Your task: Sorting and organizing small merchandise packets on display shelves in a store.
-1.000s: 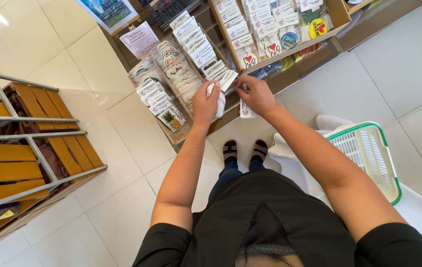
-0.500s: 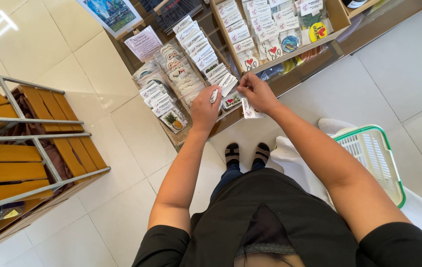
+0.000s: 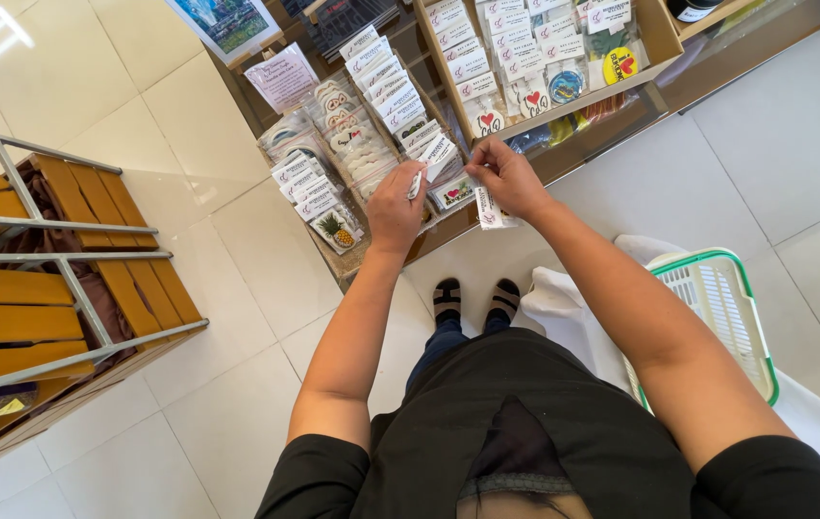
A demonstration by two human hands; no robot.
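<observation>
I stand at a low wooden display rack (image 3: 564, 154) filled with rows of small packaged souvenirs on white cards. My left hand (image 3: 395, 205) pinches a small white packet at the front of one row of packets (image 3: 400, 101). My right hand (image 3: 509, 178) holds another white carded packet (image 3: 487, 209) that hangs down from its fingers, just beside the same row. Both hands are close together over the rack's front edge.
A white and green plastic shopping basket (image 3: 718, 317) hangs at my right side over a white bag. A metal rack with wooden slats (image 3: 45, 288) stands to the left. A packet with a pineapple design (image 3: 336, 231) lies at the rack's lower left. Pale floor tiles surround my feet.
Both hands stay at the same row of packets. The left hand shifted its grip slightly on the front packet while the right hand keeps its card.
</observation>
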